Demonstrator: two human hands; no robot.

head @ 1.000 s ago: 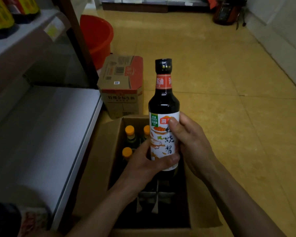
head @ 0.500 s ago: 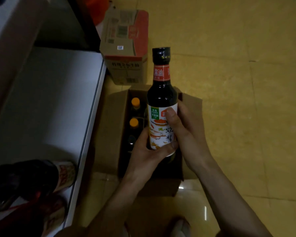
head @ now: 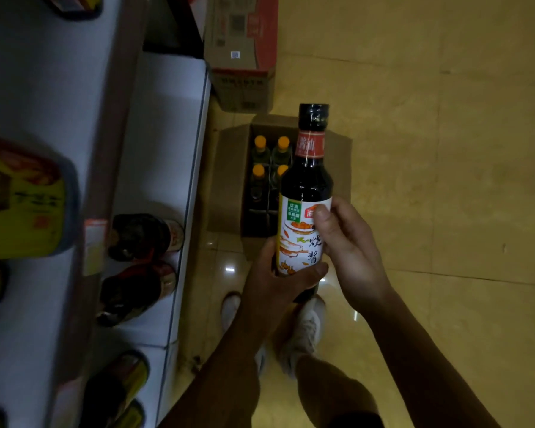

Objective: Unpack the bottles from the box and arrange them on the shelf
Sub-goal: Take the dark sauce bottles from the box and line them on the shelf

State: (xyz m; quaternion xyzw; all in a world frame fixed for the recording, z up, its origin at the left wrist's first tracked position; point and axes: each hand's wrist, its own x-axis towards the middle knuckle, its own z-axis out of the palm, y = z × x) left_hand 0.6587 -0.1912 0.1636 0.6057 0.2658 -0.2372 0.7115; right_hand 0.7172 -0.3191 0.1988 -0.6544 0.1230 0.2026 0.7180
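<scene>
Step in hand: box-to-shelf transfer. The dark bottle, smooth, cylindrical and paper-labelled, is held upright at frame centre, clear of the cardboard box. The left hand wraps its base; the right hand clasps the label. Next: carry it left onto the white shelf, beside what appear to be matching bottles.

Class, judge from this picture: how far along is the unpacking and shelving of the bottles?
Done: two dark bottles stand on the lower shelf. In hand: left hand and right hand grip one dark sauce bottle, clear of the open box. Left: four orange-capped bottles sit in the box.
</scene>
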